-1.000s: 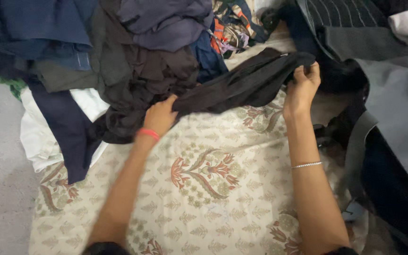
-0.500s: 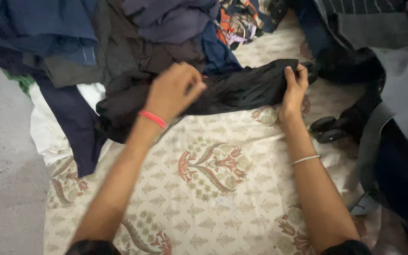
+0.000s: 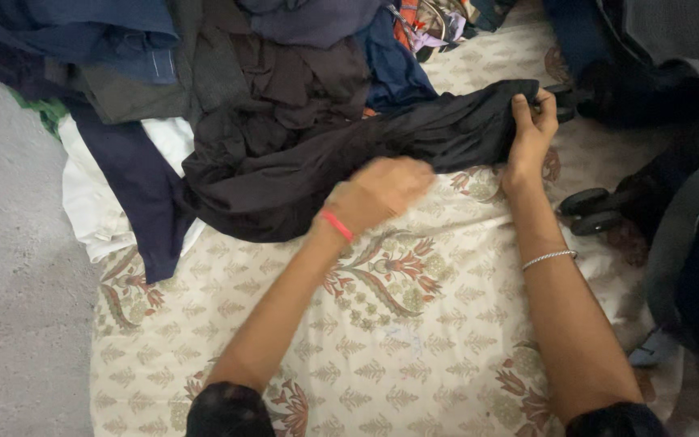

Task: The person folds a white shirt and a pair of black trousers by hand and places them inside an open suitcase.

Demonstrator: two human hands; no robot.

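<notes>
My right hand (image 3: 531,129) keeps its grip on the far right end of the black garment (image 3: 349,162); the fingers are curled tight around a bunch of the cloth, thumb on the near side. The garment lies stretched from that hand to the left, across the far edge of the patterned sheet (image 3: 382,356), and its left part still rests against the pile of dark clothes (image 3: 228,65) at the far left.

My left hand (image 3: 382,190) has changed the most. Half a second ago it was lifted above the garment with fingers closed; now it has come down and to the right, and it sits at the near edge of the black cloth, near the middle. It is blurred from motion, so I cannot tell if the fingers are pinching the cloth or only closed beside it.

I judge this as a re-grip: the left hand is looking for a new hold closer to the right one, while the garment is not yet free from the pile. A white cloth (image 3: 99,202) and a navy piece (image 3: 143,202) lie at the left, untouched.
</notes>
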